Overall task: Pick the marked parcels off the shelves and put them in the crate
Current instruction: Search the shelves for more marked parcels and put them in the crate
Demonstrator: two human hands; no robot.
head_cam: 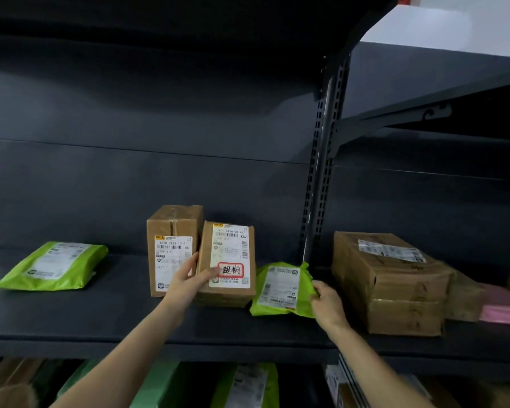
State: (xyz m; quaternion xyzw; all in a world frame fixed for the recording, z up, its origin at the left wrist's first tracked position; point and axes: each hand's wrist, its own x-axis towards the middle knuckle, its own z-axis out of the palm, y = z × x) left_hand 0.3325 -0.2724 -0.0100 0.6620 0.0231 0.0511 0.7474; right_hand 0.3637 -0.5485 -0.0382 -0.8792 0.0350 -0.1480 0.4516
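Note:
A brown cardboard parcel (230, 248) with a red-framed stamp on its white label stands tilted on the dark shelf (106, 325). My left hand (189, 282) grips its lower left edge, thumb across the label and fingers behind. An unmarked brown box (171, 231) stands upright just left of it, partly behind my hand. To the right, a green mailer bag (280, 287) leans against the shelf upright; my right hand (326, 303) pinches its right edge. No crate is in view.
Another green mailer (53, 265) lies flat at the shelf's left. A big taped brown box (392, 284) and a pink bag (501, 312) sit in the right bay past the slotted upright (318, 184). More parcels (245, 387) fill the shelf below.

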